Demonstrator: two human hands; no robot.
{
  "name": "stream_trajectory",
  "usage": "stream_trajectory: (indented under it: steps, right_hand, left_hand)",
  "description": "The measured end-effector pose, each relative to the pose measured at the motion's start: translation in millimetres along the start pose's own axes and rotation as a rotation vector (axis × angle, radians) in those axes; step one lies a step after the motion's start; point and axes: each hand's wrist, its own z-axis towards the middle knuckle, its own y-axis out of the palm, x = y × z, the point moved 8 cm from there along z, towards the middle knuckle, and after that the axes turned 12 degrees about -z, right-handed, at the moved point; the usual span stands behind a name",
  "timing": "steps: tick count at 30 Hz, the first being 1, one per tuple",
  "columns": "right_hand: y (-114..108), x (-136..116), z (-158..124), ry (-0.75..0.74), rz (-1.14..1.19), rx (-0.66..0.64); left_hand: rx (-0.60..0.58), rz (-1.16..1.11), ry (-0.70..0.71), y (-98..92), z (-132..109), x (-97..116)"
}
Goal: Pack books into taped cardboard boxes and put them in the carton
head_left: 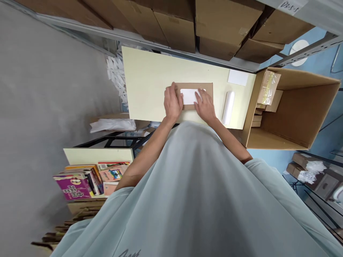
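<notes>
A flat brown cardboard box [193,86] lies on the pale yellow tabletop in front of me, with a white label [188,96] on its upper face. My left hand [173,101] rests along the box's left edge, its fingers stretched out and pointing away from me. On the label's right part lie the fingertips of my right hand [205,106], slightly spread. Neither hand is closed round anything. Part of the label and the box's near right corner are covered by my right hand.
Right of the box are a white roll [228,107] and a white sheet [238,77]. A large open carton [300,107] holding smaller boxes adjoins the table's right end. Shelved cartons [227,21] overhang the far edge. Books [77,184] stand on a lower surface at left.
</notes>
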Motion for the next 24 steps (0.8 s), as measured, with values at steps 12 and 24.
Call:
stream_trajectory:
  steps: [12,24]
  right_hand:
    - [8.5,27.4,-1.3,0.189,-0.043,0.015]
    - [3.4,38.5,-7.0,0.213,-0.14,-0.007]
  left_hand:
    - [-0.198,0.238,-0.035,22.8,-18.7,4.0]
    - [-0.255,0.295,-0.064,32.0,-14.6,7.7]
